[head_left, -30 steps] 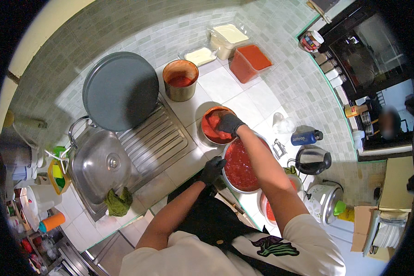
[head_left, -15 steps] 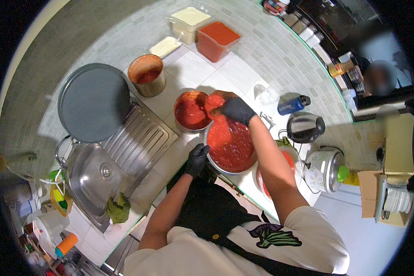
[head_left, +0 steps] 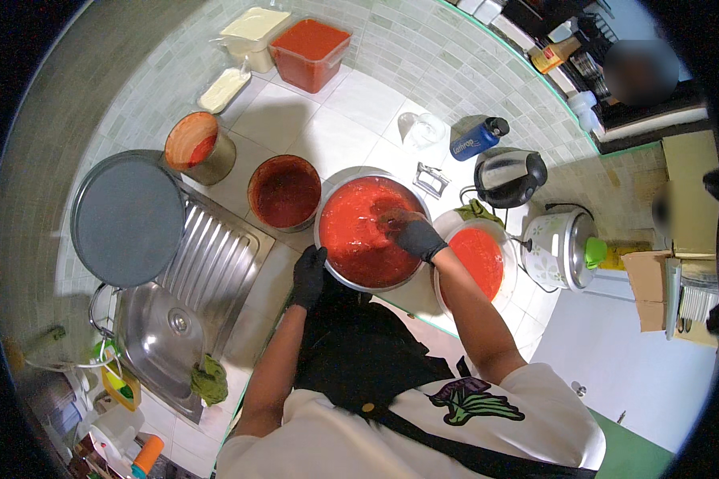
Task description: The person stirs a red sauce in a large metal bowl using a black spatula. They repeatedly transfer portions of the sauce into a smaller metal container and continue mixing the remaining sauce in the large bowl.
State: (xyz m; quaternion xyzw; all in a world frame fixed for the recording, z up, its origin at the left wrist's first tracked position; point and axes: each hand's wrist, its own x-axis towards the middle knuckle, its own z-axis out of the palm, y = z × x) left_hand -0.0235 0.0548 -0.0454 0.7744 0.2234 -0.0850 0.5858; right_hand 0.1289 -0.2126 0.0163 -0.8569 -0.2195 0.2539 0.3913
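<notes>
A wide metal bowl (head_left: 322, 257) of thick red sauce (head_left: 358, 209) stands in front of me at the counter's edge. My left hand (head_left: 309, 275), black-gloved, grips the bowl's near-left rim. My right hand (head_left: 420, 239), also gloved, reaches over the right side into the sauce. Its fingers close around a dark, sauce-smeared thing (head_left: 390, 219) that I cannot make out, partly sunk in the sauce. Left of the bowl is a sauce-coated metal pot (head_left: 318, 203) with dark red sauce in it.
A tall sauce-stained pot (head_left: 220, 164), a round grey tray (head_left: 128, 223) and a sink (head_left: 148, 327) lie left. Behind stands a tub of red sauce (head_left: 307, 76). Right are another bowl of red sauce (head_left: 510, 267), a blue bottle (head_left: 473, 142), a kettle (head_left: 503, 180) and a cooker (head_left: 559, 247).
My right hand has moved from between the pot and the bowl, with red sauce at its fingers, down into the bowl's sauce. My left hand stays at the rim. The view has shifted.
</notes>
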